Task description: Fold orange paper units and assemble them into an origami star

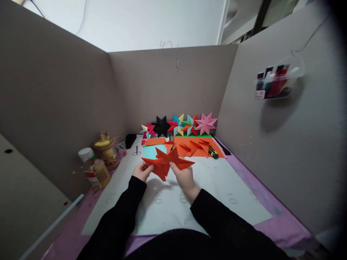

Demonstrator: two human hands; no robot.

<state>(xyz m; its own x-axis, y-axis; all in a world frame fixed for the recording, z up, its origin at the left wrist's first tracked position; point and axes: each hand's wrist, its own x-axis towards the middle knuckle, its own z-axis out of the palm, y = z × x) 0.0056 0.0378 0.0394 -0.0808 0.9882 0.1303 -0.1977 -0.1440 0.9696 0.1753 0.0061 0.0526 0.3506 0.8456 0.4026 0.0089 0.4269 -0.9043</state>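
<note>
An orange folded-paper star [162, 164], only partly formed, is held up between my two hands above the white sheet. My left hand [143, 171] pinches its left point between thumb and fingers. On the other side my right hand [185, 177] grips the paper, thumb pressed on the front near the middle; its fingers are hidden behind. Just beyond, several folded orange pieces [195, 147] lie on orange paper [219, 153]. A light blue sheet [149, 151] shows behind the star.
Finished paper stars, including a black star [162, 126] and a pink star [206, 124], lean on the back panel. Scissors [137, 151] and a yellow-black cutter [213, 153] lie toward the back. A bottle [96, 171], jar [105, 151] and plastic cup [120, 146] stand left. Grey panels enclose three sides.
</note>
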